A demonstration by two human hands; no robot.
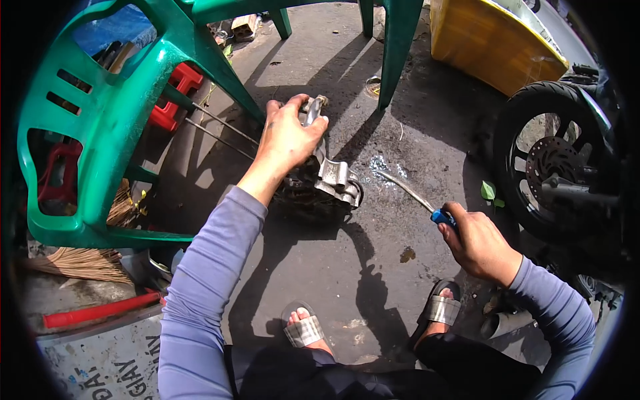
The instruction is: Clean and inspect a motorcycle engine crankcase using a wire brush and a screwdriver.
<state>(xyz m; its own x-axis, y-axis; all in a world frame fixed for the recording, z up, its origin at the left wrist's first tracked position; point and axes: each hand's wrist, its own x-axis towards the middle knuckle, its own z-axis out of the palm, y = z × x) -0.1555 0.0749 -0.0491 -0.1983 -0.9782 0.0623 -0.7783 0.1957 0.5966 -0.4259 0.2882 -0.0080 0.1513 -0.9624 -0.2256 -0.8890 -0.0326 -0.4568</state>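
My left hand (291,135) grips the top of a grimy silver metal part (333,175), which sits on a darker mechanical piece low over the ground in the middle of the head view. Two thin rods (223,137) extend from behind it toward the upper left. My right hand (480,240) is closed round the blue handle of a long metal tool (407,187) with a slightly bent shaft. The tool's tip is to the right of the metal part, apart from it, over a pale speckled patch on the dark pavement.
Green plastic chairs (100,217) stand left and at the top, beside red plastic items (179,93) and straw brooms (77,263). A yellow bin (490,50) is at top right. A motorbike wheel (517,193) stands at right. My sandalled feet (303,327) are below the hands.
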